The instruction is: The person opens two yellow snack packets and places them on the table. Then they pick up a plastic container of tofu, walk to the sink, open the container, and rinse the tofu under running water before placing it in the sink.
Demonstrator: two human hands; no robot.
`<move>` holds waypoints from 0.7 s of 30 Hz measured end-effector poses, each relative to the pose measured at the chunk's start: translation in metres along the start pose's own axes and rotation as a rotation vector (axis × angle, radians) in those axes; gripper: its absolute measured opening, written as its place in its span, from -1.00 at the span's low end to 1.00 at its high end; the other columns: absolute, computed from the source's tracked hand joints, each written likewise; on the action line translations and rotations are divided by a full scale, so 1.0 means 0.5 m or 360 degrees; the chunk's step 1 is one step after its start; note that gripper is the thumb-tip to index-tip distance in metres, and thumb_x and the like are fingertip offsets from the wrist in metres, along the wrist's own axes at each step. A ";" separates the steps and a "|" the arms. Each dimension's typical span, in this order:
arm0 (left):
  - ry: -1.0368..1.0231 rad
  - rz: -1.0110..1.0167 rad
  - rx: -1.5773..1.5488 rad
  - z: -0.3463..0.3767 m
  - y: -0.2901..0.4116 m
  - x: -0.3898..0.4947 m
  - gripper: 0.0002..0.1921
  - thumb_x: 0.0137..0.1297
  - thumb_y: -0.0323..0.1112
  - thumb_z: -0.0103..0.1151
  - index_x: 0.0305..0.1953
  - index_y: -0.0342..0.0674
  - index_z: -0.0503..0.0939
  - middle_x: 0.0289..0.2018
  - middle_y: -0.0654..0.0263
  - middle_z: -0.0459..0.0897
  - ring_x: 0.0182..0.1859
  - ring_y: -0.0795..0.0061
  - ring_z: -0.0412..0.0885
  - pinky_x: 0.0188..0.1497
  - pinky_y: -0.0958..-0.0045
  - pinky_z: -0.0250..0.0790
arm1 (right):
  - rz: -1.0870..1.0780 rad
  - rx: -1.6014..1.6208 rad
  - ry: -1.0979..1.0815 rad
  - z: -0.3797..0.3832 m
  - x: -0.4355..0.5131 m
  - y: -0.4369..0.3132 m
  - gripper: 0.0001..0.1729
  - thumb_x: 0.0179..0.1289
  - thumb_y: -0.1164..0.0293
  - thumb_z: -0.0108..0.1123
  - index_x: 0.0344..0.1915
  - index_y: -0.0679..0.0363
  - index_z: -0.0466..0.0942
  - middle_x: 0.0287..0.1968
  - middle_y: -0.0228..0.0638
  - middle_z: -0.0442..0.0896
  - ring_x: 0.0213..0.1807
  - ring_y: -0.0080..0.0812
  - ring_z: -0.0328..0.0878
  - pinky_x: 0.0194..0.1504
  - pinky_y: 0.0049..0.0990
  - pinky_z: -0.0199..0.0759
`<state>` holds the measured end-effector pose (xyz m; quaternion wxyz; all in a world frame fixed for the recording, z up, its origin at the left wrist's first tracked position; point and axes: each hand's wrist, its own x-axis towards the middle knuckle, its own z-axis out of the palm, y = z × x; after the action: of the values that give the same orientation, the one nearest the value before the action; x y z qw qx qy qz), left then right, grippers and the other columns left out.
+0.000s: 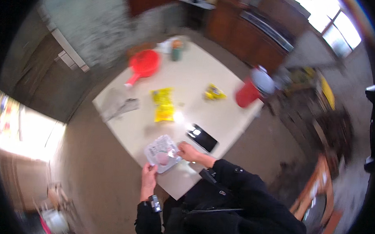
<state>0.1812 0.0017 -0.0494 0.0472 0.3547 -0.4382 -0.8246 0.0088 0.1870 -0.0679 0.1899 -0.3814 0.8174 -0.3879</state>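
Between my two hands is a clear plastic tray pack [162, 154] with a printed film lid and something pinkish showing near its lower side. My left hand [148, 177] grips its lower left edge, a watch on that wrist. The fingers of my right hand [187, 151] pinch the right edge. The pack is tilted above the near part of the white table [178, 191]. A black smartphone [202, 138] lies just beyond my right hand. Farther off lies a yellow printed packet [163, 104]. Motion blur hides the pack's finer details.
A red pan-shaped item [146, 63] and a green jar with an orange lid [176, 51] stand at the far side. A crumpled yellow wrapper [214, 92] and a red container with a pale lid [248, 92] lie right. A clear, grey-printed plastic sheet [121, 107] is left.
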 end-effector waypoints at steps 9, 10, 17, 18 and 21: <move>-0.1390 -0.0392 0.0283 0.162 0.059 -0.188 -0.44 0.41 -0.27 0.07 0.34 -0.33 0.18 0.29 0.05 0.34 0.29 0.16 0.37 0.31 0.10 0.29 | 0.0529 0.0517 0.0713 -0.100 -0.464 -0.188 -0.74 0.13 0.42 0.33 -0.27 0.34 0.49 -0.35 -0.12 0.62 -0.29 -0.32 0.57 -0.27 -0.29 0.43; -0.1272 -0.0651 0.0223 0.191 0.040 -0.205 -0.39 0.40 -0.20 0.09 0.36 -0.29 0.16 0.31 0.07 0.33 0.31 0.14 0.36 0.33 0.07 0.26 | 0.0487 0.0536 0.0920 -0.099 -0.532 -0.209 -0.75 0.08 0.39 0.32 -0.32 0.32 0.51 -0.40 -0.14 0.62 -0.33 -0.30 0.58 -0.32 -0.29 0.43; -0.1864 -0.1374 0.0350 0.405 -0.171 -0.428 -0.15 0.25 0.20 0.16 0.42 -0.12 0.12 0.35 0.13 0.29 0.34 0.07 0.31 0.35 -0.07 0.22 | 0.0748 0.1030 0.1564 -0.080 -0.952 -0.359 -0.76 0.16 0.46 0.25 -0.19 0.36 0.54 -0.27 -0.22 0.66 -0.27 -0.41 0.61 -0.22 -0.39 0.52; -0.1952 -0.1404 0.0390 0.428 -0.203 -0.475 -0.14 0.24 0.24 0.14 0.42 -0.12 0.13 0.34 0.14 0.30 0.33 0.07 0.32 0.33 -0.07 0.25 | 0.0832 0.0901 0.1616 -0.081 -1.001 -0.376 -0.75 0.16 0.46 0.25 -0.18 0.37 0.55 -0.27 -0.23 0.66 -0.26 -0.42 0.61 -0.21 -0.40 0.53; -0.1987 -0.1273 0.0311 0.459 -0.276 -0.598 -0.07 0.17 0.37 0.09 0.39 -0.17 0.18 0.31 0.13 0.34 0.28 0.05 0.38 0.27 -0.05 0.33 | 0.0973 0.0871 0.1728 -0.081 -1.104 -0.412 -0.72 0.16 0.48 0.24 -0.11 0.34 0.57 -0.27 -0.25 0.67 -0.25 -0.46 0.61 -0.20 -0.41 0.53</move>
<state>0.2922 0.3607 0.0924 -0.5455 -0.0444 -0.2924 -0.7842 0.4343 0.5481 0.1261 -0.0567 0.1774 0.7403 -0.6459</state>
